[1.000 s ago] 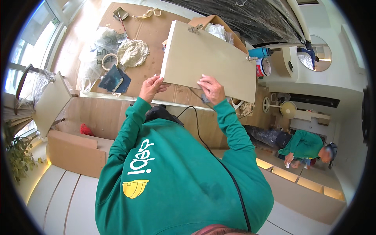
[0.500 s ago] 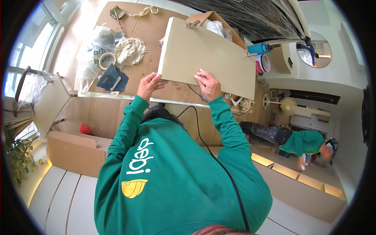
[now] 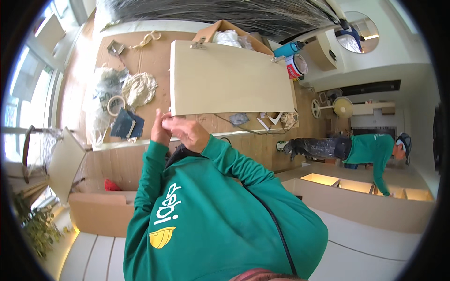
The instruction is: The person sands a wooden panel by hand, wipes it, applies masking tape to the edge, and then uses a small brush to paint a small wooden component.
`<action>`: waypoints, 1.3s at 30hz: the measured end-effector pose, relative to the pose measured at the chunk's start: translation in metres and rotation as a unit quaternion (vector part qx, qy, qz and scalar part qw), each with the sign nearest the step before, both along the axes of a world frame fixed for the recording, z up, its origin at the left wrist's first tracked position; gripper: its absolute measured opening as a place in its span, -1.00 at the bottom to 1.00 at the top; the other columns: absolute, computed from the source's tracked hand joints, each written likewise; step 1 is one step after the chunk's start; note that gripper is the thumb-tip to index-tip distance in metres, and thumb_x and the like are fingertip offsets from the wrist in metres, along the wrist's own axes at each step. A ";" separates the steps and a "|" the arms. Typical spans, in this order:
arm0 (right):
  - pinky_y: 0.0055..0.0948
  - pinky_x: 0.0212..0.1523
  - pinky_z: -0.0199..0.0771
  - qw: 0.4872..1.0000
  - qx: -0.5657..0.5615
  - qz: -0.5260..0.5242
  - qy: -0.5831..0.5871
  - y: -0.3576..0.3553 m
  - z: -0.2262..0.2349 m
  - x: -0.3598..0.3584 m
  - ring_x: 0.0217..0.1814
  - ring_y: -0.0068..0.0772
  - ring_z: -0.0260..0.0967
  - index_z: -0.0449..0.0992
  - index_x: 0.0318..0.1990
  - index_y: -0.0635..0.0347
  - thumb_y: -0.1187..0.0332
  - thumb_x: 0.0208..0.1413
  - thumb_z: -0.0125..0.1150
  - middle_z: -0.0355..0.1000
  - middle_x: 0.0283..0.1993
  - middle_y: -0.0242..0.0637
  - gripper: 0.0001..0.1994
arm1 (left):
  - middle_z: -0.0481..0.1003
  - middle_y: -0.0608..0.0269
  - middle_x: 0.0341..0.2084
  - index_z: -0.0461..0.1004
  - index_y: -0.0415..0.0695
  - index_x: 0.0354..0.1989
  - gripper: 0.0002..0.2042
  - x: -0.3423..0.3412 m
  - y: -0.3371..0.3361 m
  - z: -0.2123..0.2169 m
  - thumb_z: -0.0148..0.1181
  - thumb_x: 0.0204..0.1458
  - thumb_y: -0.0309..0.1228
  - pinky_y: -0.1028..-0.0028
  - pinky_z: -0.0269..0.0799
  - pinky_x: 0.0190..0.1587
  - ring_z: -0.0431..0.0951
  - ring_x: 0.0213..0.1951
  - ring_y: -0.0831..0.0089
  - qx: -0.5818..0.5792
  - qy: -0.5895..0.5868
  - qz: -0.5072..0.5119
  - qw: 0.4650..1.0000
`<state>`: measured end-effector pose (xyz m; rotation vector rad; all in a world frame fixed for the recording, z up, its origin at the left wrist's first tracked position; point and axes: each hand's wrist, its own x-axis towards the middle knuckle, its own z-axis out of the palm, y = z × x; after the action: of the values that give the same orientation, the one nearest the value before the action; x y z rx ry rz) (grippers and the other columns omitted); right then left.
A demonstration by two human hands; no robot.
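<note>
Beige and smooth, a flat rectangular panel with two metal hinges (image 3: pixel 232 79) along its far edge spreads ahead and to the right of both hands, its near left corner right by their fingertips. The left hand (image 3: pixel 160 133) points its fingers upward just beside that corner. The right hand (image 3: pixel 190 134) reaches across to it, its long fingers stretched out and overlapping the left fingers; whether either hand presses or pinches the panel's edge, I cannot tell. Under and around the panel is a brown cardboard sheet (image 3: pixel 157 58). Near the left hand, on its left, are dark blue square sheets (image 3: pixel 123 122), with a pale ring of tape (image 3: pixel 123 99) just above them. Farther ahead of that hand lies a crumpled cream cloth (image 3: pixel 139 89), beside a clear plastic bag (image 3: pixel 101 86). Beyond the panel from the right hand stand an open cardboard box (image 3: pixel 257 43), a blue cylindrical bottle (image 3: pixel 287 49) and a white tin with a red label (image 3: pixel 296 66). Well to the right of that hand, a co-worker in green (image 3: pixel 372 149) bends over lit compartments (image 3: pixel 320 179).
</note>
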<state>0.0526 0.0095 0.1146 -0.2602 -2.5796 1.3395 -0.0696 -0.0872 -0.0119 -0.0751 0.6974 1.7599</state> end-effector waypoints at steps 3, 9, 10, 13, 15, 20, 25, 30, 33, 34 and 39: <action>0.00 0.53 -0.11 0.982 0.179 -0.059 0.012 0.035 -0.007 0.000 0.55 0.16 -0.06 0.25 0.38 0.24 0.15 0.26 0.10 0.11 0.47 0.04 -0.41 | 0.58 -0.03 -0.12 0.39 -0.33 0.08 -0.14 -0.004 0.003 -0.001 -0.21 0.17 0.39 0.29 0.50 0.07 0.61 -0.07 0.20 0.031 -0.041 -0.034 0.998; 0.15 0.52 -0.24 0.920 0.348 -0.159 -0.083 0.123 -0.037 0.068 0.60 0.18 -0.21 0.10 0.46 0.16 -0.09 0.22 0.10 -0.04 0.54 0.01 -0.23 | 0.59 0.19 -0.17 0.45 -0.26 0.03 -0.61 -0.005 0.021 0.010 0.11 0.30 -0.13 0.36 0.58 -0.04 0.65 -0.16 0.34 -0.056 0.243 -0.025 0.968; 0.15 0.52 -0.25 0.906 0.356 -0.201 -0.110 0.145 -0.039 0.093 0.60 0.18 -0.22 0.10 0.46 0.18 -0.12 0.23 0.07 -0.04 0.54 0.03 -0.22 | 0.59 0.19 -0.14 0.45 -0.19 -0.03 -0.80 -0.010 0.020 0.006 0.14 0.29 -0.37 0.40 0.59 -0.07 0.67 -0.11 0.29 -0.047 0.199 -0.029 0.978; 0.15 0.52 -0.26 0.863 0.358 -0.325 -0.147 0.230 -0.053 0.191 0.60 0.17 -0.23 0.07 0.46 0.23 -0.15 0.26 -0.02 -0.05 0.54 0.07 -0.21 | 0.59 0.22 -0.20 0.47 -0.25 -0.01 -0.76 -0.008 0.021 0.014 0.14 0.29 -0.34 0.40 0.60 -0.10 0.66 -0.20 0.38 -0.074 0.215 -0.022 0.974; 0.12 0.53 -0.25 0.805 0.365 -0.421 -0.203 0.284 -0.060 0.255 0.61 0.15 -0.24 0.05 0.46 0.27 -0.16 0.28 -0.05 -0.06 0.55 0.06 -0.20 | 0.60 0.21 -0.20 0.47 -0.24 -0.02 -0.77 -0.004 0.022 0.021 0.14 0.29 -0.35 0.40 0.60 -0.11 0.67 -0.21 0.36 -0.072 0.207 -0.018 0.976; 0.08 0.53 -0.22 0.702 0.318 -0.569 -0.287 0.380 -0.070 0.288 0.61 0.12 -0.23 0.05 0.46 0.29 -0.10 0.30 -0.08 -0.02 0.54 0.01 -0.24 | 0.62 0.18 -0.21 0.47 -0.20 -0.06 -0.81 0.000 0.024 0.028 0.13 0.29 -0.35 0.39 0.61 -0.14 0.68 -0.21 0.31 -0.082 0.196 -0.013 0.977; 0.05 0.52 -0.16 0.787 0.386 -0.446 -0.181 0.439 -0.081 0.242 0.59 0.06 -0.15 0.11 0.42 0.31 0.16 0.29 -0.06 0.05 0.50 0.03 -0.38 | 0.62 0.13 -0.20 0.46 -0.17 -0.08 -0.85 0.001 0.022 0.025 0.14 0.28 -0.38 0.34 0.65 -0.14 0.69 -0.20 0.25 -0.103 0.192 -0.010 0.976; 0.01 0.52 -0.10 0.849 0.400 -0.331 -0.094 0.488 -0.064 0.204 0.58 0.02 -0.11 0.17 0.38 0.32 0.30 0.22 -0.03 0.09 0.48 0.04 -0.42 | 0.63 0.10 -0.19 0.45 -0.17 -0.04 -0.84 0.001 0.021 0.029 0.13 0.28 -0.41 0.30 0.67 -0.13 0.69 -0.19 0.22 -0.109 0.176 0.014 0.978; 0.01 0.52 -0.11 0.831 0.406 -0.364 -0.108 0.502 -0.067 0.205 0.58 0.04 -0.11 0.18 0.37 0.34 0.29 0.21 -0.03 0.08 0.48 0.07 -0.42 | 0.63 0.10 -0.17 0.44 -0.19 0.00 -0.81 0.009 0.028 0.042 0.10 0.29 -0.40 0.31 0.66 -0.12 0.69 -0.19 0.23 -0.124 0.176 0.018 0.976; 0.01 0.52 -0.12 0.820 0.411 -0.380 -0.116 0.495 -0.068 0.198 0.58 0.05 -0.11 0.18 0.36 0.36 0.28 0.21 -0.03 0.07 0.48 0.09 -0.42 | 0.63 0.10 -0.17 0.44 -0.20 0.01 -0.80 0.011 0.028 0.046 0.09 0.30 -0.39 0.31 0.66 -0.12 0.69 -0.19 0.24 -0.130 0.180 0.024 0.975; 0.01 0.54 -0.21 0.817 0.385 -0.411 -0.121 0.403 -0.074 0.156 0.59 0.10 -0.18 0.11 0.38 0.46 0.09 0.26 -0.02 0.01 0.48 0.21 -0.32 | 0.62 0.09 -0.15 0.43 -0.21 0.03 -0.78 0.017 0.019 0.045 0.07 0.31 -0.37 0.31 0.65 -0.09 0.69 -0.17 0.28 -0.136 0.187 0.041 0.972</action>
<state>0.2090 0.4129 0.0403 -1.2424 -2.4255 -0.0625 -0.0525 -0.0685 0.0327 0.0435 1.2244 1.7646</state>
